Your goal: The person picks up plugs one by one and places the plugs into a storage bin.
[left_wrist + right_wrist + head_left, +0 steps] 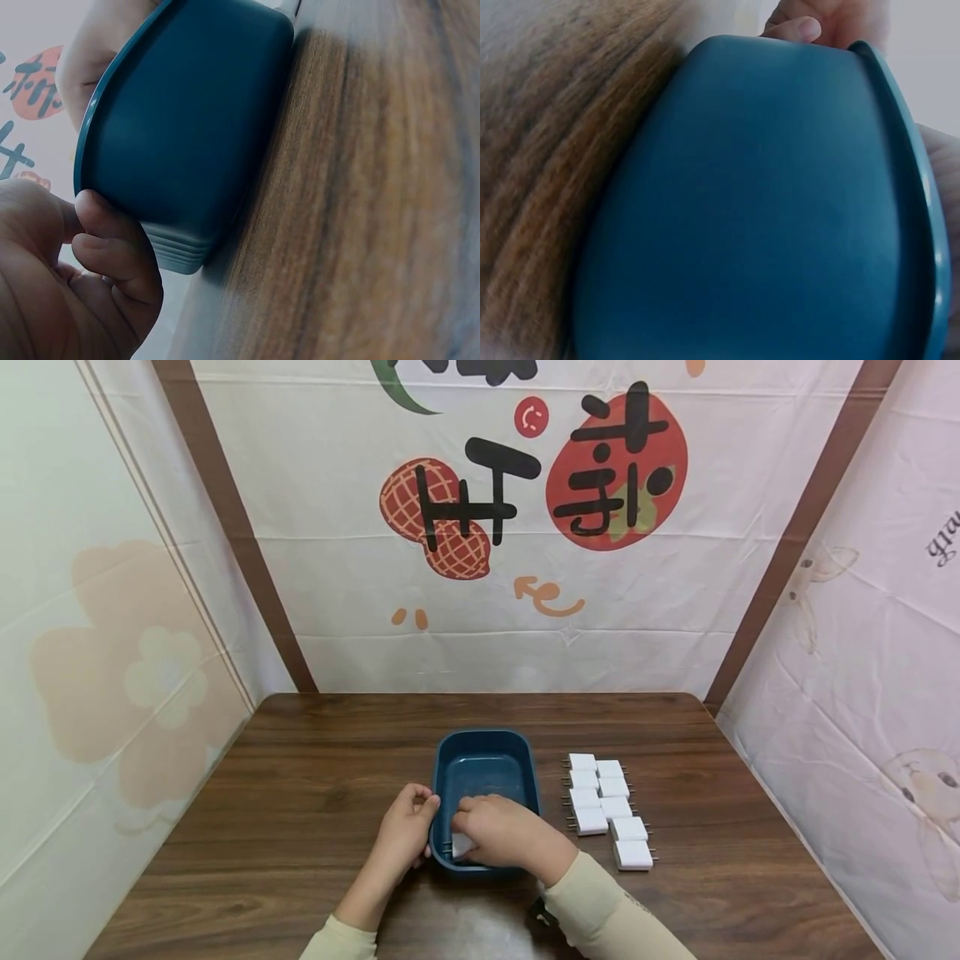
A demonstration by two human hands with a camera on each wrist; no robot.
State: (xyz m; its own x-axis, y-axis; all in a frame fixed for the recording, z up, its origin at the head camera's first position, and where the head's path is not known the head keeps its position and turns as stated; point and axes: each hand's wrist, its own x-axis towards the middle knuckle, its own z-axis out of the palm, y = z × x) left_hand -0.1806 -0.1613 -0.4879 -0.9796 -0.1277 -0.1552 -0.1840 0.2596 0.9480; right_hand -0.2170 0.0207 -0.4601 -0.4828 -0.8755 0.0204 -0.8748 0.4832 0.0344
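A dark blue plastic tub stands on the table, its outer wall filling much of both wrist views. At its left side my left hand pinches the rim, with fingertips against the outside of the wall in the left wrist view. My right hand reaches down inside the near end of the tub. Its fingers hold a white plug adapter whose two metal pins point left, low near the near-left corner. The right hand partly covers this adapter and the tub floor around it.
Several more white plug adapters lie on the brown wooden table in two columns right of the tub, pins pointing outward. A small dark object shows beneath the right sleeve. Printed white cloth hangs behind and on both sides.
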